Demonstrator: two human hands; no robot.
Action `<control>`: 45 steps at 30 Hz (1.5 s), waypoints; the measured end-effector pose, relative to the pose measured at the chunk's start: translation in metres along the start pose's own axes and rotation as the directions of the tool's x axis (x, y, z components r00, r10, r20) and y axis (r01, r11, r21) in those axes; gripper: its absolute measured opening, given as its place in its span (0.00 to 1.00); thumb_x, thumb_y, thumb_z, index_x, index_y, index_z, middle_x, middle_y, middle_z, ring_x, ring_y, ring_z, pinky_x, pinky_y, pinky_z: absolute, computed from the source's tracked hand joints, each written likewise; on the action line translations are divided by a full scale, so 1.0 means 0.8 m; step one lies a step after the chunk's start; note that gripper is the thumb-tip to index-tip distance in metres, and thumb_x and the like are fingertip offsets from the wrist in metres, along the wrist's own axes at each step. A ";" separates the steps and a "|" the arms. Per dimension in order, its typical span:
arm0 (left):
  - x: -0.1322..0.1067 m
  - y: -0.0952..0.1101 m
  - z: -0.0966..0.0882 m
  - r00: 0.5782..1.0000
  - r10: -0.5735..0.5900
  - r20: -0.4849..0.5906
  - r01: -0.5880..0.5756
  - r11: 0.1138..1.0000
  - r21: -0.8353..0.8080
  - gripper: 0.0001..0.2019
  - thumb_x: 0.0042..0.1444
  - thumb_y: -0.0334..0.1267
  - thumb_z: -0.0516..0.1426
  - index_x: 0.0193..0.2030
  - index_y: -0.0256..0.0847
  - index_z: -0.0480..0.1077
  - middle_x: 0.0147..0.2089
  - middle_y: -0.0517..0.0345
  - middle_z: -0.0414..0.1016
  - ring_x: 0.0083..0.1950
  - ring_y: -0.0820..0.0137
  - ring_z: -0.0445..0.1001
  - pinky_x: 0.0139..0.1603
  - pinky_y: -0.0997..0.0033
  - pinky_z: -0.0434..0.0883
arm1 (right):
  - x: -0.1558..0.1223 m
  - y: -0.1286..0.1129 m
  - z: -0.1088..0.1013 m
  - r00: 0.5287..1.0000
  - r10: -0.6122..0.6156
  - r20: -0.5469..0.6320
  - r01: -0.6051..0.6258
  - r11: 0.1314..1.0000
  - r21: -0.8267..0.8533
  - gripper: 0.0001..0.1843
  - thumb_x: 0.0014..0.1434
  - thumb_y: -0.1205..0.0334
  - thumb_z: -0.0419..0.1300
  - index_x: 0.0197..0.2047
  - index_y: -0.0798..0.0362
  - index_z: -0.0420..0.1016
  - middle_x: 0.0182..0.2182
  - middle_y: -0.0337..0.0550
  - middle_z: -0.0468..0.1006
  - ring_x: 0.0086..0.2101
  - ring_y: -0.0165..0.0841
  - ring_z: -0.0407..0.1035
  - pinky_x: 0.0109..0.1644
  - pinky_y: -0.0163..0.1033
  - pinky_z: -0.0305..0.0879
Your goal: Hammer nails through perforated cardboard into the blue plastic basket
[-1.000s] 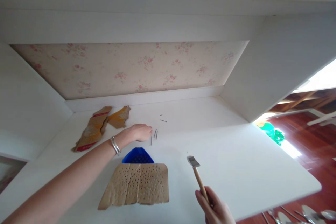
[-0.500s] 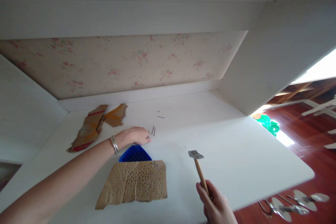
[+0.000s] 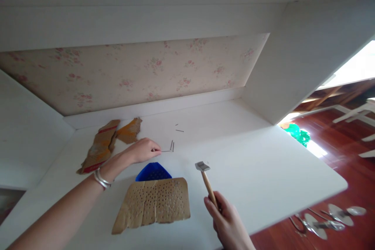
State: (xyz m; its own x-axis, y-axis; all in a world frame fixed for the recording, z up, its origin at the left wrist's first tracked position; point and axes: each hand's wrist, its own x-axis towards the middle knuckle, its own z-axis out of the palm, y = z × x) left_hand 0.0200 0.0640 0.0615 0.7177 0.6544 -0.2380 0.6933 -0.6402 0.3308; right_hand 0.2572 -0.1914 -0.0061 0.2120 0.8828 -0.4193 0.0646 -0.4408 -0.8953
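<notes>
My left hand (image 3: 143, 150), a silver bracelet on its wrist, hovers over the white desk (image 3: 249, 164) with fingertips pinched on a thin nail (image 3: 165, 151). Two more nails (image 3: 172, 145) lie just to the right of it, and a couple (image 3: 179, 129) farther back. My right hand (image 3: 226, 220) grips the wooden handle of a small hammer (image 3: 206, 178), whose metal head is raised over the desk. In front of me lies a piece of cardboard (image 3: 154, 204) full of small holes, resting partly on a blue perforated plastic thing (image 3: 153, 172).
Torn cardboard scraps (image 3: 109, 142) lie at the back left near the floral wall panel (image 3: 131, 74). White side panels close in the desk on both sides. Right of the desk, red wooden floor shows with a green object (image 3: 297, 134) and metal spoons (image 3: 325, 220).
My left hand has drawn back a little with a nail pinched in its fingertips. The hammer in my right hand has shifted left, closer to the cardboard.
</notes>
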 end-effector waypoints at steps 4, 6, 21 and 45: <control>-0.032 0.010 -0.011 0.991 -0.048 -0.125 0.034 0.993 -0.117 0.15 0.62 0.45 0.52 0.43 0.41 0.78 0.41 0.57 0.82 0.39 0.70 0.78 0.42 0.75 0.70 | 0.000 -0.013 0.007 1.000 -0.021 -0.012 0.021 1.000 0.005 0.25 0.58 0.34 0.53 0.29 0.49 0.63 0.17 0.26 0.51 0.16 0.24 0.48 0.18 0.31 0.45; -0.049 0.027 -0.015 0.976 -0.080 -0.204 0.027 0.968 -0.250 0.15 0.62 0.45 0.53 0.42 0.41 0.77 0.42 0.57 0.82 0.41 0.70 0.78 0.44 0.74 0.72 | 0.000 -0.020 0.011 1.000 -0.020 -0.022 0.021 1.000 0.018 0.25 0.58 0.34 0.54 0.28 0.49 0.63 0.16 0.26 0.53 0.16 0.24 0.49 0.17 0.31 0.45; -0.066 0.136 0.052 0.950 -0.134 -0.283 -0.109 0.705 -0.701 0.05 0.62 0.40 0.57 0.38 0.43 0.74 0.39 0.61 0.83 0.41 0.70 0.81 0.44 0.75 0.76 | 0.017 -0.037 0.043 0.996 -0.080 0.046 0.077 0.995 0.057 0.18 0.59 0.43 0.58 0.33 0.49 0.61 0.21 0.27 0.61 0.16 0.22 0.52 0.16 0.29 0.49; -0.061 0.130 0.077 0.879 -0.056 -0.474 -0.210 0.846 -0.490 0.06 0.62 0.34 0.58 0.41 0.44 0.77 0.37 0.60 0.82 0.37 0.71 0.79 0.41 0.75 0.74 | 0.022 -0.049 0.050 0.986 -0.167 0.013 0.166 0.986 0.017 0.09 0.59 0.56 0.58 0.33 0.50 0.63 0.25 0.31 0.67 0.18 0.24 0.56 0.20 0.31 0.51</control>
State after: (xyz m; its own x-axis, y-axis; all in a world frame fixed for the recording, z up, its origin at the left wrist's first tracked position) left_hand 0.0610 -0.0596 0.0516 0.5618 0.8015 0.2047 0.4042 -0.4819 0.7775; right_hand 0.2193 -0.1519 0.0157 0.1851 0.9460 -0.2662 0.0821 -0.2848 -0.9551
